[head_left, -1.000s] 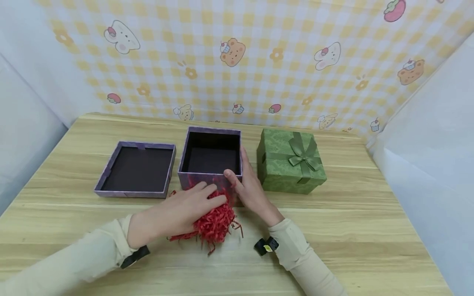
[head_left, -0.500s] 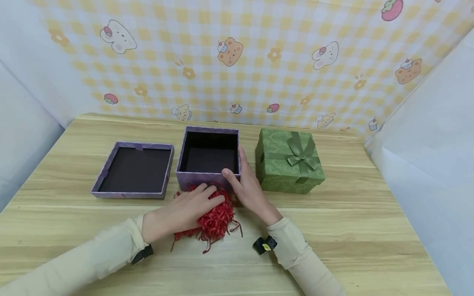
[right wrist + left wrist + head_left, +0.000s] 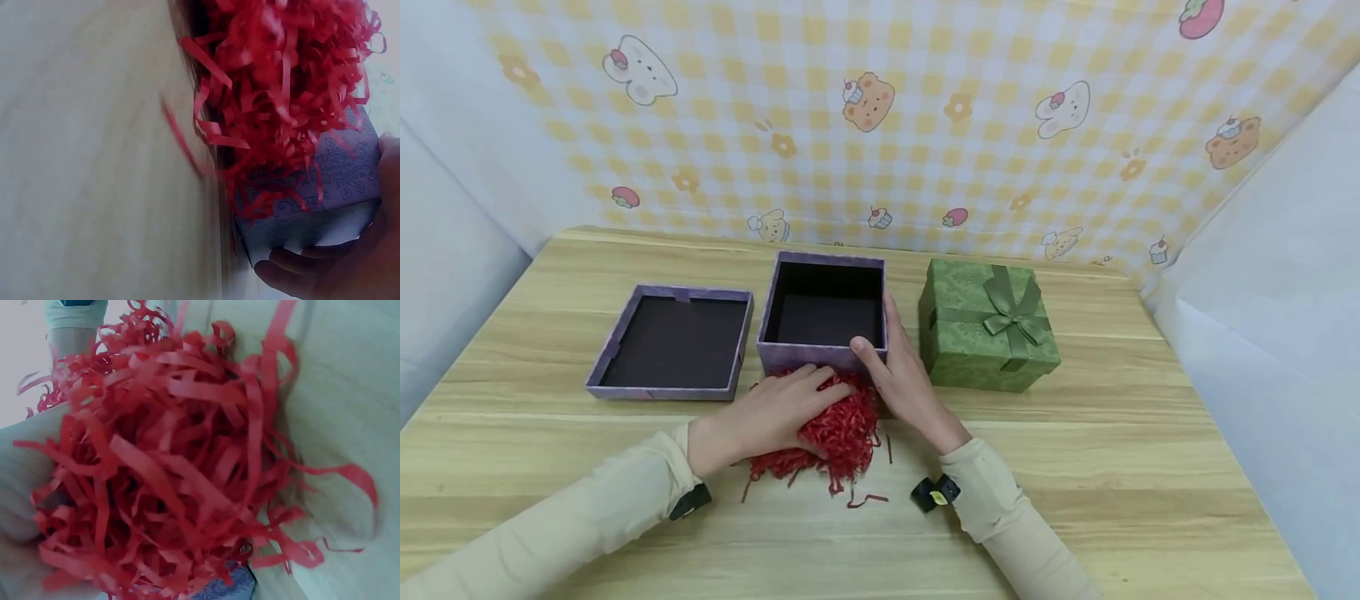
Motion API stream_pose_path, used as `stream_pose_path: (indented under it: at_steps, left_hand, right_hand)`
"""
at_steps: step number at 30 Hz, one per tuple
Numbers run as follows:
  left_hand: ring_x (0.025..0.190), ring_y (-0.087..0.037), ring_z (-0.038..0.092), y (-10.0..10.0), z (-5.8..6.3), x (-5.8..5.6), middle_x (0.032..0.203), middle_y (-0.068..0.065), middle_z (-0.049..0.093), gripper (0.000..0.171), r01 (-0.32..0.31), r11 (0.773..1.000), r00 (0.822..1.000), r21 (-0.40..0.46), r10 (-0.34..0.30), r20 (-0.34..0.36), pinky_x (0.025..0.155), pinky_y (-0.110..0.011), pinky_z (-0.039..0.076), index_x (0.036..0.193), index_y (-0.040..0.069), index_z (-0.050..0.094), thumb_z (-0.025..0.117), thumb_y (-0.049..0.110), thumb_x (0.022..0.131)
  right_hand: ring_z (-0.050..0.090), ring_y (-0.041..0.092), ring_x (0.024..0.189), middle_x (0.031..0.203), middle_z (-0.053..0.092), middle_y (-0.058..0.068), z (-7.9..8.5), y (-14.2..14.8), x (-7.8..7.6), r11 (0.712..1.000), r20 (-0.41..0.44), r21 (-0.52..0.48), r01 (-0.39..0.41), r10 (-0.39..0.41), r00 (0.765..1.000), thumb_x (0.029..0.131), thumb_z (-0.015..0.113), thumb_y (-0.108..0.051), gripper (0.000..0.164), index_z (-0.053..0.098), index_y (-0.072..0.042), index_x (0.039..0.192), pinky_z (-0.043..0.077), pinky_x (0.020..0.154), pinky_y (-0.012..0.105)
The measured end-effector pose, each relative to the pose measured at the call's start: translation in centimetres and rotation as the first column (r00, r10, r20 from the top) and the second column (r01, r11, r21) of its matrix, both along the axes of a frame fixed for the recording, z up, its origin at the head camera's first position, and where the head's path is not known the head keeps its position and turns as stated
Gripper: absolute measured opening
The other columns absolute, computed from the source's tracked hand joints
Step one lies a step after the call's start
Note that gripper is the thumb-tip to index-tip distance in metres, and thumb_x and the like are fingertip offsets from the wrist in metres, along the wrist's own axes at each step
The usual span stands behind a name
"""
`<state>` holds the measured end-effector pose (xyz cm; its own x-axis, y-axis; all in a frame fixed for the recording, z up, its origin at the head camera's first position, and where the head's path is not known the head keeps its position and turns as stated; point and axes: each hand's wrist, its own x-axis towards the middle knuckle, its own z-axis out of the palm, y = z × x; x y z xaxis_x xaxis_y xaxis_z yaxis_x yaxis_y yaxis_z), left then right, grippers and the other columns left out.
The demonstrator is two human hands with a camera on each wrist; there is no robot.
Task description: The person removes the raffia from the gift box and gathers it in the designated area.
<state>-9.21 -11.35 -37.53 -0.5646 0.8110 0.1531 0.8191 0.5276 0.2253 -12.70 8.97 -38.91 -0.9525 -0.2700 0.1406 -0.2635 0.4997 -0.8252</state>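
My left hand (image 3: 763,417) grips a tangled bunch of red shredded paper (image 3: 846,433) just in front of an open purple box (image 3: 808,358). In the left wrist view the shredded paper (image 3: 162,437) fills most of the picture and hides much of that hand. My right hand (image 3: 910,387) holds the box's right side, thumb at the front rim and fingers along the side wall. The right wrist view has the red strands (image 3: 281,81) hanging against the patterned purple wall (image 3: 347,169), with fingers of the right hand (image 3: 356,262) at that wall. Inside, the box is black and bare.
To the left lies the purple box lid (image 3: 662,393), its black inside facing up. A green gift box (image 3: 962,367) with a ribbon bow stands to the right of the purple box. One loose red strand (image 3: 868,500) lies on the wooden table (image 3: 1075,492).
My left hand and forearm have shifted slightly right and forward with the shredded paper, which now bunches closer to the box's front. A strand has come loose. The right hand stays put.
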Motion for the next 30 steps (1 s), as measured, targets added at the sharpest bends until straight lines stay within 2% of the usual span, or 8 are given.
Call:
stream_pose_path:
  at_steps: [5, 11, 14, 19, 25, 30]
  left_hand:
    - [0.1, -0.025, 0.053, 0.1, 0.5, 0.5, 0.116, -0.007, 0.053, 0.085, -0.014, 0.999, 1.0, -0.04, 0.013, -0.011, 0.071, -0.039, 0.052, 0.132, 0.011, 0.049, 0.077, 0.054, 0.064]
    - [0.114, -0.035, 0.048, 0.3, 1.8, 1.5, 0.13, -0.014, 0.05, 0.097, -0.024, 0.995, 0.999, -0.095, 0.028, 0.042, 0.085, -0.048, 0.047, 0.137, 0.01, 0.046, 0.073, 0.064, 0.061]
    - [0.12, -0.037, 0.044, 0.3, 2.5, 1.8, 0.135, -0.016, 0.046, 0.102, -0.011, 0.995, 0.999, -0.099, 0.016, 0.05, 0.09, -0.051, 0.043, 0.139, 0.011, 0.044, 0.073, 0.066, 0.058]
    - [0.125, -0.04, 0.038, -0.1, 3.8, 2.3, 0.139, -0.016, 0.043, 0.102, 0.0, 0.994, 0.999, -0.114, 0.005, 0.045, 0.091, -0.053, 0.042, 0.141, 0.015, 0.043, 0.075, 0.063, 0.057]
    - [0.129, -0.038, 0.035, -0.3, 5.3, 3.1, 0.141, -0.015, 0.04, 0.1, -0.007, 0.99, 0.998, -0.139, 0.015, 0.055, 0.089, -0.052, 0.043, 0.143, 0.017, 0.04, 0.075, 0.061, 0.06]
    - [0.128, -0.034, 0.038, -0.6, 7.0, 3.5, 0.139, -0.013, 0.043, 0.092, -0.011, 0.992, 1.0, -0.123, 0.013, 0.02, 0.084, -0.05, 0.047, 0.14, 0.015, 0.044, 0.07, 0.063, 0.066]
  right_hand:
    - [0.018, 0.02, 0.137, 0.154, 0.008, -0.005, 0.1, 0.0, 0.0, 1.0, 0.002, 0.004, -0.003, 0.003, 1.0, 0.092, 0.041, -0.058, 0.074, -0.008, -0.043, 0.145, 0.026, 0.103, 0.052]
    - [0.017, 0.021, 0.137, 0.154, 0.006, -0.005, 0.2, -0.1, 0.1, 1.0, 0.003, 0.017, -0.001, 0.001, 1.0, 0.092, 0.041, -0.058, 0.075, -0.008, -0.041, 0.146, 0.025, 0.103, 0.053]
    - [0.018, 0.022, 0.137, 0.154, 0.006, -0.004, 0.2, 0.0, 0.1, 1.0, 0.004, 0.018, -0.002, 0.002, 1.0, 0.092, 0.041, -0.059, 0.075, -0.008, -0.04, 0.146, 0.026, 0.103, 0.054]
    - [0.023, 0.025, 0.136, 0.154, 0.01, -0.002, 0.3, 0.0, 0.1, 1.0, 0.014, 0.012, -0.01, 0.01, 1.0, 0.092, 0.041, -0.059, 0.075, -0.009, -0.042, 0.145, 0.028, 0.1, 0.055]
    - [0.02, 0.026, 0.136, 0.154, 0.01, 0.004, 0.5, 0.2, 0.7, 0.999, 0.117, 0.052, -0.004, -0.002, 0.993, 0.093, 0.037, -0.059, 0.076, -0.016, -0.04, 0.143, 0.025, 0.103, 0.053]
    - [0.023, 0.029, 0.135, 0.153, 0.013, 0.011, 1.8, 1.8, 2.6, 0.991, 0.197, 0.12, -0.055, 0.031, 0.98, 0.094, 0.034, -0.059, 0.081, -0.017, -0.025, 0.146, 0.022, 0.106, 0.049]
